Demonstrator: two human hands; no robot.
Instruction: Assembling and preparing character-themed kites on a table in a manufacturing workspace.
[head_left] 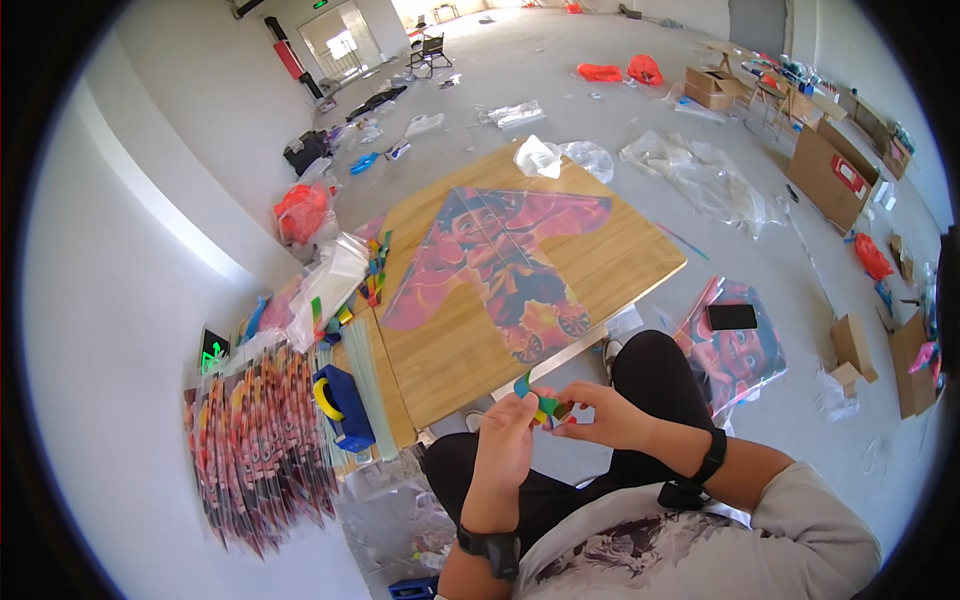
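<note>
Above my lap, just off the near edge of the wooden table, both my hands are pinching a small multicoloured ribbon of green, blue, yellow and red. My left hand grips it with thumb and fingers, and a blue-green end sticks up over them. The fingertips of my right hand close on its right part; the fingers partly hide how it is folded. A kite printed with a cartoon figure lies spread out on the table, beyond my hands.
Left of the table are a blue tape dispenser, pale thin rods, colourful ribbons and many packaged kites. A phone rests on a printed sheet at right. Cardboard boxes and plastic wrap lie farther off.
</note>
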